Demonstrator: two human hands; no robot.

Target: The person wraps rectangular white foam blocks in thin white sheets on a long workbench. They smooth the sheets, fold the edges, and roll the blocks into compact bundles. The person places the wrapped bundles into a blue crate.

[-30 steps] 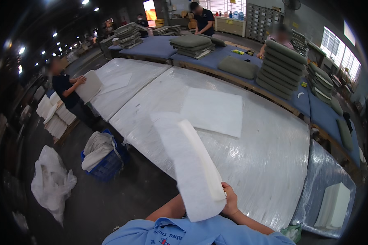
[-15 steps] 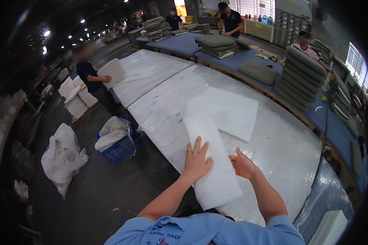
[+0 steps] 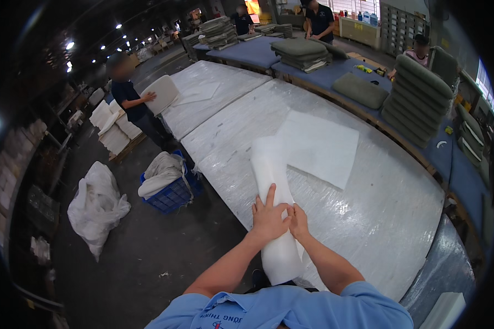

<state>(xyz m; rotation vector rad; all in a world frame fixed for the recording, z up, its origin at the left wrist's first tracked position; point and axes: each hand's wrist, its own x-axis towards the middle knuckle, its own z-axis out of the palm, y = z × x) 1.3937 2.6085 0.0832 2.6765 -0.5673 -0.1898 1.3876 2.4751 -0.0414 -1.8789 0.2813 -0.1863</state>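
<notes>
White padding sheet (image 3: pixel 280 259), L hand (image 3: pixel 269 221) splayed palm-down on top, R hand (image 3: pixel 298 221) gripping its rt edge

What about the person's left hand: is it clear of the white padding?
No, the left hand rests on the white padding, its fingers spread over the top.

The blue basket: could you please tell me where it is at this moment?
In the head view, the blue basket stands left of centre on the dark floor, between the white plastic bundle and the plastic-covered table.
</notes>
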